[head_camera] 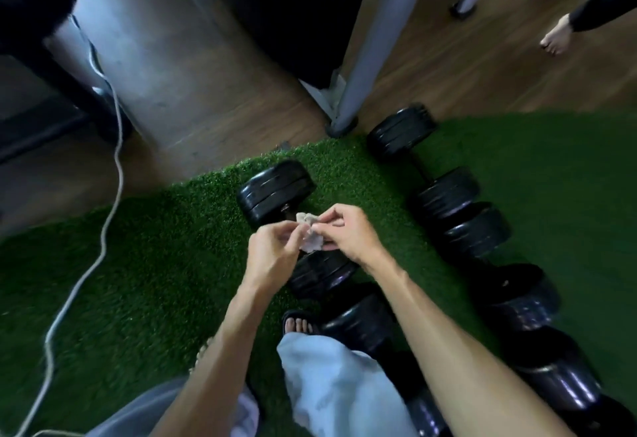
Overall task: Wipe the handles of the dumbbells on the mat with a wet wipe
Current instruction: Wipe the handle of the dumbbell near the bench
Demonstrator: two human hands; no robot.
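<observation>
A crumpled greyish wet wipe is pinched between my left hand and my right hand, held in the air over the middle of a black dumbbell. That dumbbell's handle is hidden behind the wipe and my hands; its near weight shows below them. Several more black dumbbells lie in a row to the right on the green turf mat.
A white cable snakes across the mat's left side. A grey metal frame leg stands at the mat's far edge. My sandalled foot rests beside the dumbbells. Another person's bare feet are on the wood floor, far right.
</observation>
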